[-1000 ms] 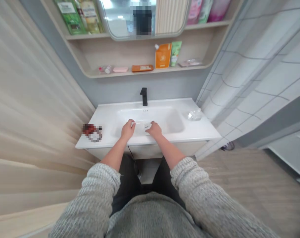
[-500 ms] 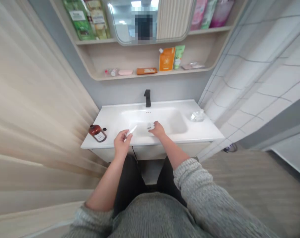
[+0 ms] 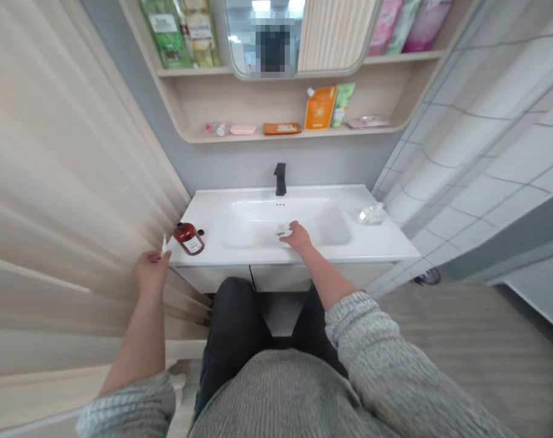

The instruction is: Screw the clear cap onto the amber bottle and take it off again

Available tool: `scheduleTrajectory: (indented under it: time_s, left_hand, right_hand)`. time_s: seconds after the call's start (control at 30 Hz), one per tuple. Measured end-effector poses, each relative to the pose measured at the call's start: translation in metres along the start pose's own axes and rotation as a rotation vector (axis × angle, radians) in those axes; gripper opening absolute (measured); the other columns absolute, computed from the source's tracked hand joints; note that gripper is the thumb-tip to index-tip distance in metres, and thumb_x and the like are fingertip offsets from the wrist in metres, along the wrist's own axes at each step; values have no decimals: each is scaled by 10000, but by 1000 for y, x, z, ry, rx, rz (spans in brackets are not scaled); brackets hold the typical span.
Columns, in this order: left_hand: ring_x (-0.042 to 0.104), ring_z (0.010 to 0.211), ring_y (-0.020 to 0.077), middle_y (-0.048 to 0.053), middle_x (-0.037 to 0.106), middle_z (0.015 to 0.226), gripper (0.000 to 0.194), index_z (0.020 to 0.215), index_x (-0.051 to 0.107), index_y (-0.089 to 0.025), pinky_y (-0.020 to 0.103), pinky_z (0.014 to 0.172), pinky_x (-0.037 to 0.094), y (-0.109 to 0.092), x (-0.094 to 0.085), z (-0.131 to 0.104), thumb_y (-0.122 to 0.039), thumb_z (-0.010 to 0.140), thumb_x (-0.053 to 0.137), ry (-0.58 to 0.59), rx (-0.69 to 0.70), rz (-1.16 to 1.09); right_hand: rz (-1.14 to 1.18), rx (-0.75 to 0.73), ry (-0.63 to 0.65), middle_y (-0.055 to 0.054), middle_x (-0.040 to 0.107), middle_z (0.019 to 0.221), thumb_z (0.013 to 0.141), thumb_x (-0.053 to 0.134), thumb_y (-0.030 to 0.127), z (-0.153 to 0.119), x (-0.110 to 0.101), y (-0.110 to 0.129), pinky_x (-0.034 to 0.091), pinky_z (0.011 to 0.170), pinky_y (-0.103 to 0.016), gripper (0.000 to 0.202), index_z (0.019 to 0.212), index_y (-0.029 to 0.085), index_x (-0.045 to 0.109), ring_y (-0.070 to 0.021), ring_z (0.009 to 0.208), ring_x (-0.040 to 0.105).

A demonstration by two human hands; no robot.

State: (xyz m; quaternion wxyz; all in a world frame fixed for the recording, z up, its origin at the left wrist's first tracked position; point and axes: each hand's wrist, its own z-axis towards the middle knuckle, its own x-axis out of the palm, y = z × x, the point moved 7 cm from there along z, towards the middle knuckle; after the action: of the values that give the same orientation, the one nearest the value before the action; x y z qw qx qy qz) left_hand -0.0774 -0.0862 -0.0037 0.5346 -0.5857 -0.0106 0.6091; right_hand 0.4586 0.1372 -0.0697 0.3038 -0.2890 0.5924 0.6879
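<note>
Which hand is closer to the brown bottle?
The left. The left hand is just beside the brown bottle, off the counter's edge; the right hand is over the sink.

The mirror's (image 3: 239, 36) top is cut off. The white thing (image 3: 164, 244) in the left fingers (image 3: 156, 257) is too small to name.

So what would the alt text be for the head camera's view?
The left hand holds a small white object beside a brown bottle; the right hand is over a white sink with a black faucet. Toiletries line the shelves above.
</note>
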Motion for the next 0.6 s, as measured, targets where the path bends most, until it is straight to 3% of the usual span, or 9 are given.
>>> scheduleTrajectory:
  time_s: [0.13, 0.23, 0.47, 0.6]
  left_hand:
    - [716, 889, 264, 45, 745, 860, 307, 913, 684, -201, 406, 918, 562, 9, 31, 13, -454, 807, 820, 111, -78, 75]
    - [693, 876, 280, 46, 724, 795, 320, 930, 727, -203, 407, 901, 545, 6, 41, 17, -493, 818, 804, 130, -51, 107]
    - [675, 905, 287, 46, 694, 785, 352, 1005, 776, -193, 415, 919, 534, -2, 50, 21, -521, 878, 755, 162, -28, 167]
    - [688, 1013, 279, 85, 770, 995, 306, 1114, 744, -160, 427, 1006, 540, -5, 39, 20, -396, 920, 715, 79, -28, 56]
  right_hand:
    - [7, -28, -1, -68, 773, 1221, 705, 939, 371, -2, -1, 2, 574, 982, -369, 644, 1218, 245, 571, -268, 1149, 750]
    - [11, -21, 13, -70, 773, 1226, 702, 947, 380, -1, 0, 2, 575, 982, -366, 650, 1215, 240, 572, -265, 1147, 751]
    - [25, -27, 9, -70, 771, 1210, 698, 944, 376, -1, 0, 4, 574, 979, -376, 651, 1220, 244, 578, -262, 1111, 746]
    - [43, -22, 4, -57, 761, 1202, 699, 938, 389, 0, 0, 3, 575, 965, -366, 640, 1206, 244, 574, -250, 1094, 745]
